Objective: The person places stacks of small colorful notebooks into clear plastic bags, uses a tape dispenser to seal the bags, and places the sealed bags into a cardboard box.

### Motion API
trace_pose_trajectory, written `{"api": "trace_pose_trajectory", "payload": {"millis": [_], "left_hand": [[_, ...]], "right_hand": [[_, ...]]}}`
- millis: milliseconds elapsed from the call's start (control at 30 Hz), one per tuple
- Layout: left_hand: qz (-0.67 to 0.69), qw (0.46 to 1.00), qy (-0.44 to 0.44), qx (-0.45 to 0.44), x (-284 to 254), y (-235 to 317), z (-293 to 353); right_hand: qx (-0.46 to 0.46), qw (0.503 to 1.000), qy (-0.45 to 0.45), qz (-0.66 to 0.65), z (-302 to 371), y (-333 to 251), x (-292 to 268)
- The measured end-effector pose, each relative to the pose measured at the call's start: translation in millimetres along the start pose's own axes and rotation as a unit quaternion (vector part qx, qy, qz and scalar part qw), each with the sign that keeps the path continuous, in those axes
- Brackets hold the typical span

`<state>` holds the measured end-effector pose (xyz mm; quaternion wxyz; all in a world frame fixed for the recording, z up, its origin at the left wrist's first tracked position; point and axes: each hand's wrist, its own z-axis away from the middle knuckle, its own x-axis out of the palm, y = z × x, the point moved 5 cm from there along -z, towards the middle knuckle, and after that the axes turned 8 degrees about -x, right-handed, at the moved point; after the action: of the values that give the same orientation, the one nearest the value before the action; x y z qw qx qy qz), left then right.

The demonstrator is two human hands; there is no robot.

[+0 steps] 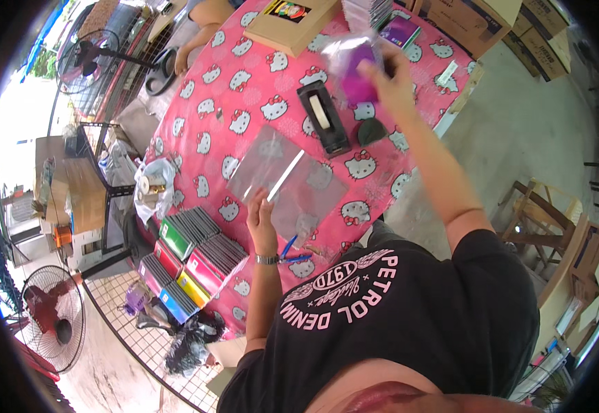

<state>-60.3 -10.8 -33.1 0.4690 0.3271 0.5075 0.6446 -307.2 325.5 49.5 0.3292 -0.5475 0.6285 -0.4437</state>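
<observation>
My right hand (390, 77) is closed on a purple pack in clear plastic (359, 74), held over the far right part of the table. The pack's kind is hard to tell, since glare and my fingers cover part of it. My left hand (261, 221) touches the near left edge of a flat clear plastic bag (306, 196), its fingers stretched out. Close to my left wrist lies a blue-handled cutting tool (291, 252). Beyond the bag sits a black tape dispenser (323, 118), with a dark rounded object (370, 131) beside it.
Several stacks of notebooks with coloured covers (188, 256) stand at the table's left edge, near a white plastic bag (155, 189). A brown box (289, 29) and a stack of thin packs (367, 14) are at the far side. Another person's arm (193, 47) rests beyond the table.
</observation>
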Motion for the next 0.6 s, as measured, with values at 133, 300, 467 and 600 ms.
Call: {"api": "trace_pose_trajectory", "payload": {"millis": [133,300,467,600], "left_hand": [[-0.070,0.991,-0.023,-0.113,12.2,-39.3,41.4],[-0.082,0.984,0.025,-0.157,-9.8,-57.9,56.1],[-0.041,0.980,0.050,-0.189,-17.7,-62.8,80.8],[-0.029,0.975,0.090,-0.203,-38.5,-68.8,107.8]], "right_hand": [[0.059,0.955,0.289,0.026,-59.4,37.2,-81.2],[0.253,0.941,0.124,0.189,-113.7,208.1,-120.5],[0.206,0.912,0.099,0.341,-142.1,286.8,-162.1],[0.214,0.844,-0.024,0.491,-156.7,296.7,-154.7]]}}
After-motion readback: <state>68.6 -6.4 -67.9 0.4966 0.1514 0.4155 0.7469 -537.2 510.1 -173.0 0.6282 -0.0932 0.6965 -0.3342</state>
